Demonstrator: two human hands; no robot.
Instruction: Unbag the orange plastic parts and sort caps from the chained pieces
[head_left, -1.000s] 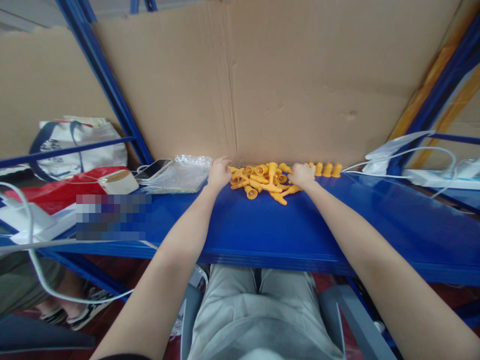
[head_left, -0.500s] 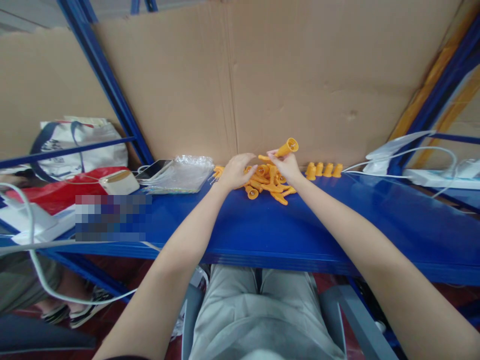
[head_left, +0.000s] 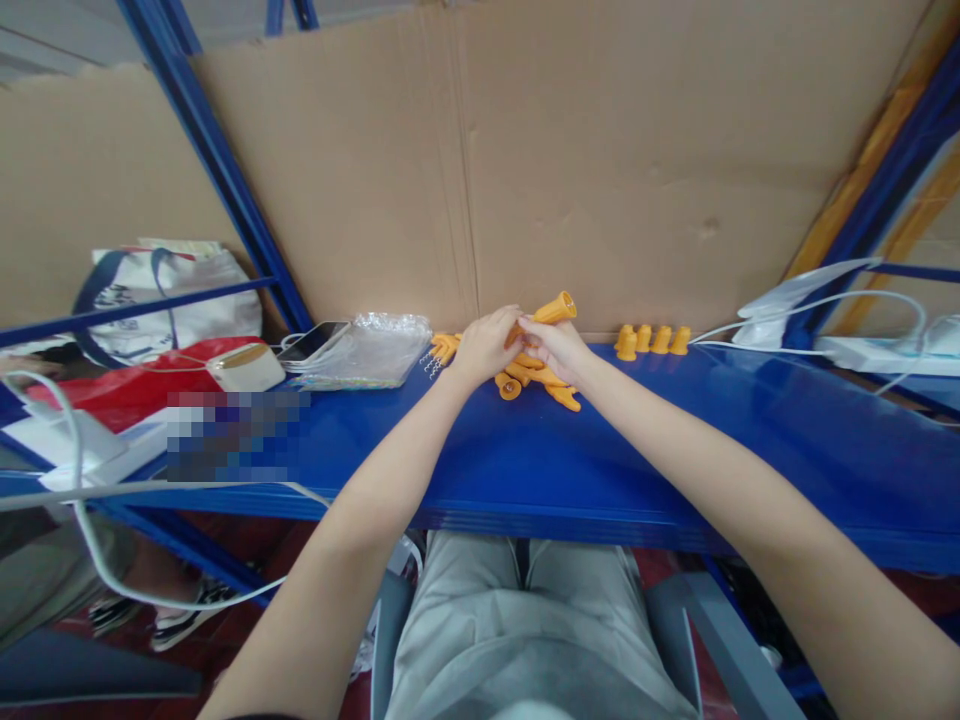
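Above a pile of yellow plastic corkscrew parts point(head_left: 559, 388), both hands meet in front of the cardboard. My right hand point(head_left: 559, 348) is closed on a yellow corkscrew point(head_left: 556, 308), its bell-shaped end pointing up and right. My left hand point(head_left: 489, 345) is closed around the other end, whose details the fingers hide. Just left of that hand lie several yellow handles point(head_left: 445, 347) with metal spirals point(head_left: 435, 362). Right of the pile, several short yellow cups point(head_left: 643, 339) stand in a row.
A clear plastic packet point(head_left: 367, 352) and a phone point(head_left: 313, 343) lie to the left, near a white box point(head_left: 246, 367) and red bag point(head_left: 142, 380). White cables point(head_left: 832, 297) run at the right. Cardboard point(head_left: 600, 150) backs the blue table point(head_left: 510, 470). Another person's shoe point(head_left: 191, 612) shows at lower left.
Both hands left the sides of the pile and came together over it. My right hand picked up a yellow corkscrew and brought it to the left hand. Spiral-ended handles came into view at left.
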